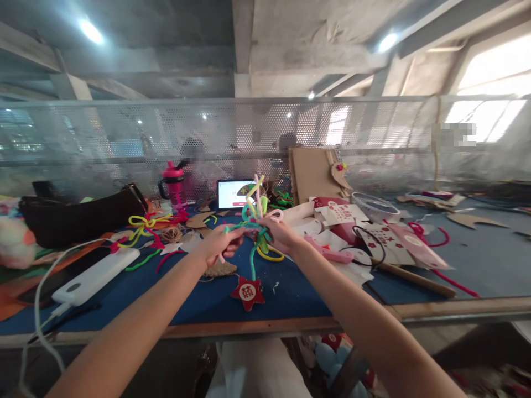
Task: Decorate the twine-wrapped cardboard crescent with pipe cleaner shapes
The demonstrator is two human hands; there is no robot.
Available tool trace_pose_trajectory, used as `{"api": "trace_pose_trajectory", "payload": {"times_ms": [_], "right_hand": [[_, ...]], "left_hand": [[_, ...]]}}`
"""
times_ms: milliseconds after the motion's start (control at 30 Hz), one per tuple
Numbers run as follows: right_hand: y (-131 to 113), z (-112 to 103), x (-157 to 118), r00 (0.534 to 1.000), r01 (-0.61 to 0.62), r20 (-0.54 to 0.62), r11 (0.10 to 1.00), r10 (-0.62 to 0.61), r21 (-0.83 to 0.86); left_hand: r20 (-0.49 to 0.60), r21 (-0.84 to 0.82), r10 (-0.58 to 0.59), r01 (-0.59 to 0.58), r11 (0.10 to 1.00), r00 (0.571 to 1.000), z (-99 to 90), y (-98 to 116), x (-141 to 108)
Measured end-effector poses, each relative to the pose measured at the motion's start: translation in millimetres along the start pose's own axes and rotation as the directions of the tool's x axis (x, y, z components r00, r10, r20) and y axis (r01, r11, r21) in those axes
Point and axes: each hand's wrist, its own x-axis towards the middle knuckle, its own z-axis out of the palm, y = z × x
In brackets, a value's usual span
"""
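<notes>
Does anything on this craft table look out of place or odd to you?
Yes: the white power bank lies among the craft materials near the table's wooden front edge, and its white cable droops over that edge. A charger and a hanging cable look out of place among the paper and pipe-cleaner scraps.

The double-happiness character 囍 marks the red star [248, 293].
</notes>
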Motion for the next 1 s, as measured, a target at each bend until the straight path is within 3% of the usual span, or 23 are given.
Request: {"api": "trace_pose_trajectory", "payload": {"times_ms": [67,133,233,333,433,500,667,833,900,1000], "right_hand": [[-6,5,-6,0.995,-0.098,0.036,0.993,0.096,0.060],[-15,11,-14,0.990,-0.120,0.088,0.987,0.111,0.111],[-26,19,-28,0.980,-0.168,0.129,0.978,0.152,0.124],[-33,27,-40,0.976,-0.197,0.118,0.976,0.185,0.098],[-36,31,-47,0.983,-0.163,0.095,0.984,0.155,0.076],[-36,32,-50,0.986,-0.153,0.082,0.987,0.148,0.052],[-32,32,-54,0.993,-0.055,0.101,0.995,0.063,-0.078],[-23,38,-55,0.998,0.056,0.015,0.978,-0.054,-0.202],[-21,41,-55,0.999,0.044,0.027,0.978,-0.040,-0.205],[-15,45,-56,1.000,0.004,0.030,0.981,0.002,-0.194]], "left_hand": [[0.000,-0.001,0.010,-0.010,1.000,1.000,-4.9,0,-4],[-0.111,0.125,0.117,-0.103,0.987,0.987,-8.5,-4,-8],[-0.306,0.337,0.325,-0.217,0.916,0.895,-11.1,-8,-18],[-0.331,0.424,0.467,-0.313,0.850,0.820,-9.0,-5,-31],[-0.261,0.554,0.579,-0.371,0.745,0.773,-1.8,4,-48],[-0.164,0.683,0.660,-0.398,0.612,0.733,3.7,10,-60],[0.103,0.908,0.787,-0.381,0.176,0.608,10.4,15,-73],[0.378,0.923,0.821,-0.247,-0.296,0.428,21.9,14,-79],[0.450,0.893,0.792,-0.230,-0.387,0.413,30.6,13,-83],[0.493,0.870,0.744,-0.272,-0.412,0.450,43.6,11,-89]]}}
